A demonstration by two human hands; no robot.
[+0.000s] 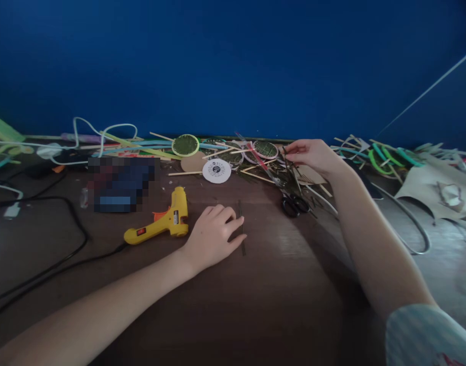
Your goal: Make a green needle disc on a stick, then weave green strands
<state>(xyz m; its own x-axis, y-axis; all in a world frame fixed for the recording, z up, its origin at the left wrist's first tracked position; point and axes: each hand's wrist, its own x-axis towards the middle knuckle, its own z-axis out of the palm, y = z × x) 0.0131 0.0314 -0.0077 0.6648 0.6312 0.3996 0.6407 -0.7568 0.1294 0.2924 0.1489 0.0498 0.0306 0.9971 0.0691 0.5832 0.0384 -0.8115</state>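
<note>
Twig [242, 229], one: thin, dark, lying on the table [271, 305] at the left hand's [215, 236] fingertips. Probably light, fairly stiff, liable to snap if bent sharply; best pinched near its middle.
Left hand: half curled, thumb and forefinger parted at the twig, not closed round it.
Right hand [308, 155]: fingers bent in at dark stems [296, 178] beyond the scissors [283, 192]; whether gripping any, cannot tell.

Illumination dim, stronger at right, where the surface [446, 269] carries pale glare. Dark shadow noted beside the right arm [366, 229]. Fine detail soft; coarse pixelation obscures a dark object [120, 185] left of centre.
</note>
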